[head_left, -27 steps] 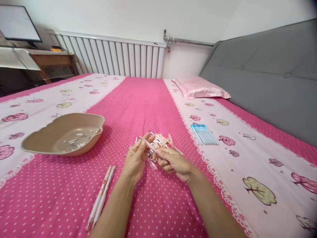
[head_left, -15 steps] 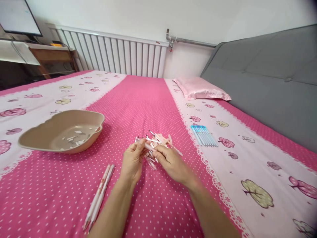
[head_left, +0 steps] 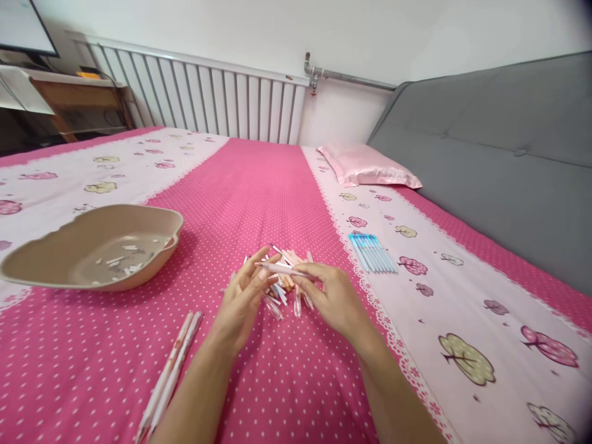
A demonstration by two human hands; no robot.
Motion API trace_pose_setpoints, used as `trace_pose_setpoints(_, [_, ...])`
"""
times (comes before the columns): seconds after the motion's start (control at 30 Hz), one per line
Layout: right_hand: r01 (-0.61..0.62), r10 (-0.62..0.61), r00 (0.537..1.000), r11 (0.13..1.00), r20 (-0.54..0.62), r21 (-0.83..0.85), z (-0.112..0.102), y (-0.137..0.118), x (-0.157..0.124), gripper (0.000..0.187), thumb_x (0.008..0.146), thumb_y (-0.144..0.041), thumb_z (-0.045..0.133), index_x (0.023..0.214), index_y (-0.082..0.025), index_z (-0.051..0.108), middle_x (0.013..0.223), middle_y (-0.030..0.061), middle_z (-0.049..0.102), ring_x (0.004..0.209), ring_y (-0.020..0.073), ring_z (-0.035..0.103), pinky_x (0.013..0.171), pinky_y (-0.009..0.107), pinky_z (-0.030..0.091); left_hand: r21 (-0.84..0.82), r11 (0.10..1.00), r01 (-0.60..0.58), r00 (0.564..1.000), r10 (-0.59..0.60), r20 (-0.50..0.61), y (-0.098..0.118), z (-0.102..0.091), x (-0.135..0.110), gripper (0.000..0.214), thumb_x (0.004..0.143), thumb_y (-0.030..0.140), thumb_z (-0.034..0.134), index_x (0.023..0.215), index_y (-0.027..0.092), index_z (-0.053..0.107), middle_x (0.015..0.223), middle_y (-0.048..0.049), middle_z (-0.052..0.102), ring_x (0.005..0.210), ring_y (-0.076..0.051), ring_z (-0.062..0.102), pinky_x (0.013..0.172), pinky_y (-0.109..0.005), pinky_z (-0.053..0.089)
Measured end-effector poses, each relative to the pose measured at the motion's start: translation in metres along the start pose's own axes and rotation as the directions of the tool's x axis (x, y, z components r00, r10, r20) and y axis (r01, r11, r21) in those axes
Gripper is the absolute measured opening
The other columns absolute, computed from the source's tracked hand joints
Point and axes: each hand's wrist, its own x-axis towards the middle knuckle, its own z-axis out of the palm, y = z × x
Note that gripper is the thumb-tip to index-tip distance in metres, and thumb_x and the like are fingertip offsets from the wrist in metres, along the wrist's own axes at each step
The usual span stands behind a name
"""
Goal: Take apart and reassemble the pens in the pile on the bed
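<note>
A: Record the specimen first. Where is it?

B: A slim pale pen (head_left: 284,269), in the right grip (head_left: 335,302), pointing across towards the left grip (head_left: 240,302).

A: Appearance?

B: Whitish barrel with a faint pink cast, straight, narrowing to a thin tip at the left-grip end. Lies nearly level, that end slightly higher in view. Fine markings too blurred to read. Rear end partly hidden by the right grip.

A: State of each grip?

B: Right: thumb and fingers clamped on the pen's rear part. Left: fingers spread, thumb apart from them, the tip overlapping its fingers in view. Contact there: cannot tell.

A: Surroundings?

B: Just below and beyond both grips, a loose pile of pen parts (head_left: 280,295), white, pink and some orange, with clear pieces (head_left: 297,305) at its near edge. Nearer the wearer than the left grip, two pale pens (head_left: 167,370) side by side, one with reddish marks. Farther left of that grip, a tan basin (head_left: 60,265) holding small white bits (head_left: 133,269). Right of the right grip, a row of blue-topped pens (head_left: 374,254). All on a pink dotted bedspread (head_left: 272,394).
</note>
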Motion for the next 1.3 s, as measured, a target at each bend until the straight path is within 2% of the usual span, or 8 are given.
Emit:
trace_pose_setpoints(0.13, [-0.007, 0.004, 0.999, 0.996, 0.040, 0.086, 0.003, -0.003, 0.000, 0.021, 0.088, -0.024, 0.048, 0.094, -0.022, 0.068, 0.078, 0.0001, 0.068, 0.068, 0.0139, 0.059, 0.062, 0.025, 0.041, -0.088, 0.996, 0.011, 0.994, -0.002, 0.105, 0.002, 0.004, -0.002, 0.039, 0.079, 0.025, 0.063, 0.118, 0.024, 0.058, 0.118, -0.0056, 0.064, 0.113, -0.017, 0.055, 0.097, -0.028, 0.041])
trace_pose_setpoints(0.33, [0.028, -0.027, 0.999, 0.998, -0.024, 0.060, 0.004, -0.004, -0.001, 0.019, 0.086, -0.023, 0.054, 0.098, -0.025, 0.069, 0.086, 0.0005, 0.070, 0.075, 0.0153, 0.061, 0.070, 0.027, 0.043, -0.013, 0.998, -0.068, 0.994, 0.066, -0.083, -0.004, 0.001, 0.004, 0.024, 0.068, 0.030, 0.074, 0.086, 0.015, 0.068, 0.086, -0.0047, 0.071, 0.081, -0.014, 0.066, 0.080, -0.025, 0.050])
trace_pose_setpoints(0.63, [0.046, -0.069, 0.985, 0.988, -0.160, -0.146, 0.008, -0.003, 0.000, 0.017, 0.076, -0.016, 0.067, 0.088, -0.025, 0.071, 0.088, -0.0011, 0.072, 0.082, 0.0175, 0.062, 0.083, 0.034, 0.038, 0.235, 0.971, 0.050, 0.953, 0.024, -0.302, -0.008, -0.005, 0.008, 0.039, 0.062, 0.048, 0.072, 0.065, 0.011, 0.060, 0.059, -0.0049, 0.065, 0.052, -0.012, 0.060, 0.054, -0.024, 0.048])
trace_pose_setpoints(0.73, [0.026, -0.057, 0.984, 0.983, -0.167, -0.181, 0.006, -0.002, 0.000, 0.018, 0.075, -0.015, 0.067, 0.089, -0.026, 0.071, 0.086, -0.0013, 0.072, 0.081, 0.0171, 0.061, 0.084, 0.034, 0.037, 0.248, 0.968, -0.043, 0.959, 0.110, -0.262, -0.004, -0.004, 0.007, 0.041, 0.062, 0.042, 0.074, 0.087, 0.013, 0.061, 0.083, -0.0072, 0.069, 0.070, -0.016, 0.065, 0.061, -0.025, 0.051])
trace_pose_setpoints(0.83, [0.018, -0.051, 0.985, 0.981, -0.167, -0.195, 0.004, -0.001, 0.000, 0.017, 0.075, -0.016, 0.067, 0.089, -0.026, 0.071, 0.086, -0.0017, 0.071, 0.081, 0.0168, 0.061, 0.084, 0.035, 0.036, 0.294, 0.944, -0.147, 0.978, 0.183, -0.100, -0.004, -0.004, 0.007, 0.047, 0.061, 0.030, 0.077, 0.103, 0.018, 0.060, 0.102, -0.0074, 0.067, 0.088, -0.017, 0.063, 0.072, -0.026, 0.051])
trace_pose_setpoints(0.93, [0.023, -0.058, 0.983, 0.981, -0.176, -0.194, 0.003, 0.000, 0.000, 0.018, 0.075, -0.014, 0.066, 0.088, -0.026, 0.071, 0.086, -0.0020, 0.071, 0.081, 0.0163, 0.062, 0.084, 0.034, 0.036, 0.413, 0.894, -0.172, 0.984, 0.178, 0.023, -0.007, -0.005, 0.006, 0.029, 0.065, 0.025, 0.073, 0.092, 0.016, 0.067, 0.090, -0.0075, 0.069, 0.081, -0.017, 0.064, 0.072, -0.027, 0.051])
trace_pose_setpoints(1.07, [0.025, -0.059, 0.982, 0.983, -0.179, -0.184, 0.001, 0.003, 0.001, 0.018, 0.074, -0.013, 0.067, 0.086, -0.027, 0.071, 0.086, -0.0027, 0.072, 0.081, 0.0158, 0.062, 0.084, 0.034, 0.036, 0.506, 0.843, -0.183, 0.974, 0.224, -0.021, -0.011, -0.007, 0.008, 0.019, 0.067, 0.025, 0.070, 0.083, 0.016, 0.071, 0.080, -0.0064, 0.071, 0.072, -0.016, 0.065, 0.068, -0.026, 0.050])
trace_pose_setpoints(1.3, [-0.030, -0.018, 0.983, 0.966, -0.184, -0.256, 0.000, 0.008, 0.003, 0.019, 0.071, -0.009, 0.067, 0.079, -0.026, 0.071, 0.081, -0.0022, 0.070, 0.080, 0.0177, 0.058, 0.085, 0.034, 0.035, 0.563, 0.823, -0.078, 0.993, 0.113, -0.027, -0.006, -0.002, 0.007, 0.028, 0.066, 0.036, 0.070, 0.084, 0.015, 0.072, 0.071, -0.0042, 0.070, 0.061, -0.013, 0.060, 0.058, -0.023, 0.045])
